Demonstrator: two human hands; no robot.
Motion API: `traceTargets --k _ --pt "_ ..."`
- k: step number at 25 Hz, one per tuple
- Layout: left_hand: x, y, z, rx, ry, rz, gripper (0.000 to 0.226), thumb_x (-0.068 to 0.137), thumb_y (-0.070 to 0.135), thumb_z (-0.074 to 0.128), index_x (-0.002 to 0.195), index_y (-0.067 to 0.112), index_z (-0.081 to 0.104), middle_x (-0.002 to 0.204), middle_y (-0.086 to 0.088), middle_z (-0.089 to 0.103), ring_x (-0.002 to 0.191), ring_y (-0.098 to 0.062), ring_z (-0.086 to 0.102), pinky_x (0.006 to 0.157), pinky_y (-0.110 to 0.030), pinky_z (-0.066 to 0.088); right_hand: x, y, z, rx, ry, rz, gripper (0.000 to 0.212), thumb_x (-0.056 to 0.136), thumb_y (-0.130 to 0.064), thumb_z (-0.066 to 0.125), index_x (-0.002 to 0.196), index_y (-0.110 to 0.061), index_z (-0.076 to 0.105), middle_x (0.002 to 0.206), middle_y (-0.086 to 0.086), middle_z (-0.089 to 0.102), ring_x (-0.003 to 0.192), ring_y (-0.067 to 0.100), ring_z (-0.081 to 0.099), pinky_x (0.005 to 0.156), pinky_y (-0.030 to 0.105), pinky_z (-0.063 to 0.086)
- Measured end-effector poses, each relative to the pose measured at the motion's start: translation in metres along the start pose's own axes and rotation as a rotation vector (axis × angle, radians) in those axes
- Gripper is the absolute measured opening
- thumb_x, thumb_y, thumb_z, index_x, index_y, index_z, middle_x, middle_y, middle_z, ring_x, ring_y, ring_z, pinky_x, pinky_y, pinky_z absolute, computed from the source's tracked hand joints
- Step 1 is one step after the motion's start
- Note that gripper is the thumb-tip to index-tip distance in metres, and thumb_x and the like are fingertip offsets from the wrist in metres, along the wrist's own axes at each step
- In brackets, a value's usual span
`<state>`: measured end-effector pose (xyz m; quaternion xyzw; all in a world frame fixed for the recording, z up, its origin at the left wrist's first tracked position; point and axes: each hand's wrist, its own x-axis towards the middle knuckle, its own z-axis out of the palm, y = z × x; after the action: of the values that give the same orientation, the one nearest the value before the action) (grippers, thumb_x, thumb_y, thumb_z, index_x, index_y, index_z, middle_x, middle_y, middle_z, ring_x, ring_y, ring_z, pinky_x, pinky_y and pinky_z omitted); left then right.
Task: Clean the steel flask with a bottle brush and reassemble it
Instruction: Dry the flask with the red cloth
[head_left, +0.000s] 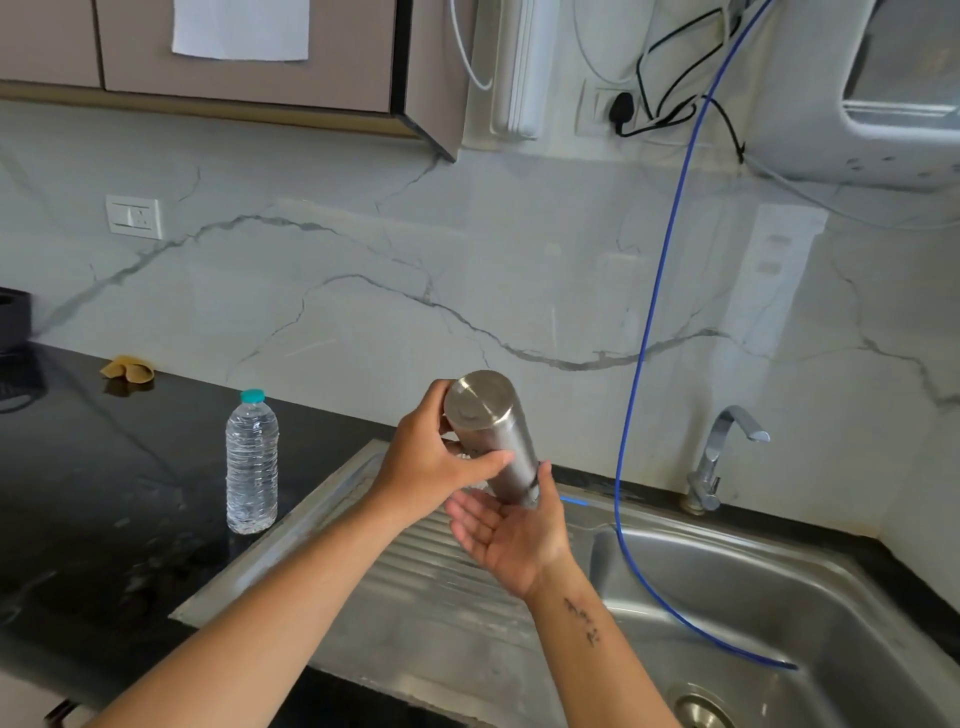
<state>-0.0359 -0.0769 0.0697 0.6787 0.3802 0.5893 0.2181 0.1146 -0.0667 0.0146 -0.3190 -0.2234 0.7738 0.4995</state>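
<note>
While both forearms enter from the bottom edge, cut off before the elbows, the sink (779, 597) serves as landmark. Its drain shows only partly at the bottom edge. Above the sink's ribbed drainboard, the right hand (511, 540) lies palm up, fingers relaxed and spread, thumb raised against the lower end of the flask (493, 436). That lower end is hidden behind the thumb and palm; whether a cap sits there cannot be told. The left hand (431, 462) grips the flask's middle from the left, thumb across the front, fingers wrapped behind and out of sight. The flask is tilted, flat base up and toward the camera, held over the drainboard between the two hands. Left of the sink, a bottle (252, 462) stands upright on the black counter (104, 493). A blue hose (649, 322) drops into the basin. Behind the sink, right, stands the tap (722, 457). Far left of the sink lies a tan cloth (128, 370), blurred.
</note>
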Motion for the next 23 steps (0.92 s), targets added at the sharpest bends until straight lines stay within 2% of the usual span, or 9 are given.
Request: traceTargets --k 2,4,6,8,11,15,18,20,23 --pt "-0.009 0.009 0.004 0.015 -0.038 0.029 0.072 0.061 0.027 0.099 0.119 0.025 0.057 0.105 0.013 0.072 0.099 -0.008 0.070 0.083 -0.031 0.060 -0.011 -0.012 0.000 0.082 0.032 -0.075 0.090 0.089 -0.076 0.050 0.130 0.004 0.060 0.105 0.022 0.074 0.096 0.034 0.073 0.088 0.041 0.058" --pt "-0.018 0.015 0.005 0.074 -0.067 0.029 0.077 0.058 0.031 0.100 0.120 0.027 0.055 0.107 0.016 0.069 0.100 -0.001 0.067 0.081 -0.019 0.055 -0.023 -0.027 -0.005 0.121 0.101 -0.179 0.077 0.093 -0.066 0.055 0.134 -0.001 0.059 0.096 0.016 0.073 0.084 0.027 0.072 0.074 0.035 0.062" --pt "-0.031 0.016 0.005 0.112 -0.119 0.002 0.077 0.058 0.034 0.100 0.120 0.031 0.054 0.109 0.017 0.066 0.100 0.002 0.064 0.080 -0.016 0.053 -0.038 -0.043 -0.013 0.050 0.167 -0.285 0.065 0.094 -0.058 0.059 0.133 -0.006 0.059 0.103 0.014 0.071 0.087 0.025 0.071 0.068 0.033 0.062" --pt "-0.044 0.015 0.010 0.090 -0.188 -0.043 0.074 0.060 0.035 0.099 0.121 0.034 0.055 0.112 0.018 0.066 0.101 0.003 0.064 0.082 -0.020 0.055 -0.056 -0.060 -0.021 -0.078 0.224 -0.374 0.056 0.095 -0.053 0.062 0.129 -0.008 0.060 0.111 0.015 0.070 0.093 0.026 0.071 0.072 0.036 0.060" --pt "-0.065 0.013 0.030 0.073 -0.290 -0.098 0.072 0.067 0.038 0.095 0.128 0.033 0.057 0.116 0.018 0.067 0.103 0.005 0.064 0.085 -0.018 0.052 -0.089 -0.073 -0.035 -0.367 0.333 -0.549 0.047 0.094 -0.047 0.067 0.121 -0.008 0.064 0.105 0.014 0.073 0.087 0.025 0.074 0.069 0.038 0.061" --pt "-0.084 0.007 0.072 0.148 -0.415 -0.123 0.074 0.066 0.043 0.094 0.129 0.032 0.056 0.111 0.019 0.068 0.099 0.006 0.064 0.086 -0.019 0.052 -0.127 -0.069 -0.053 -0.887 0.418 -0.749 0.049 0.086 -0.057 0.073 0.115 -0.019 0.062 0.104 0.005 0.075 0.090 0.020 0.075 0.081 0.044 0.063" --pt "-0.100 0.004 0.099 0.149 -0.476 -0.146 0.075 0.065 0.044 0.094 0.129 0.032 0.056 0.111 0.018 0.067 0.098 0.002 0.065 0.082 -0.016 0.051 -0.151 -0.056 -0.061 -1.216 0.453 -0.828 0.049 0.086 -0.058 0.073 0.115 -0.021 0.058 0.095 -0.006 0.072 0.084 0.009 0.070 0.074 0.029 0.057" --pt "-0.113 0.002 0.108 0.147 -0.510 -0.151 0.075 0.064 0.043 0.095 0.128 0.033 0.056 0.110 0.017 0.067 0.099 -0.001 0.066 0.079 -0.014 0.050 -0.164 -0.045 -0.068 -1.315 0.464 -0.832 0.052 0.086 -0.059 0.072 0.119 -0.022 0.057 0.093 -0.009 0.071 0.082 0.005 0.067 0.071 0.025 0.053" --pt "-0.131 0.002 0.107 0.131 -0.552 -0.157 0.078 0.062 0.045 0.094 0.128 0.039 0.055 0.113 0.019 0.066 0.099 0.002 0.064 0.083 -0.024 0.056 -0.179 -0.028 -0.077 -1.312 0.446 -0.851 0.050 0.085 -0.062 0.071 0.118 -0.027 0.057 0.093 -0.006 0.073 0.083 0.009 0.070 0.078 0.035 0.059"
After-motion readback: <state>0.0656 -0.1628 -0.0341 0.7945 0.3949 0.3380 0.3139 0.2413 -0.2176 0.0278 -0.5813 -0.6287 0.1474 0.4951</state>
